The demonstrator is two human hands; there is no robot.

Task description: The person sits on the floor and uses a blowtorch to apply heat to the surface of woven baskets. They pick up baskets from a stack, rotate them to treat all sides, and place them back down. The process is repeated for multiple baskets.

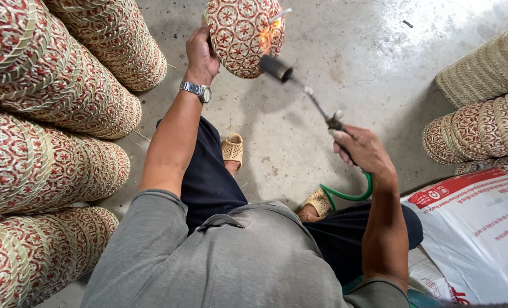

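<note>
Basket stacks (48,114) left, sack (476,239) right

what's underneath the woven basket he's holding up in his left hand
Bare concrete floor lies below the red-patterned basket, held by the left hand. The torch flame licks its side. The floor directly beneath is hidden by the basket.

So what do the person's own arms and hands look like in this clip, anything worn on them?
Both arms are bare from the elbow down, with grey short sleeves above. The left hand has no glove; a silver metal wristwatch sits on that wrist. The right hand is ungloved too, with no watch or ring visible.
</note>
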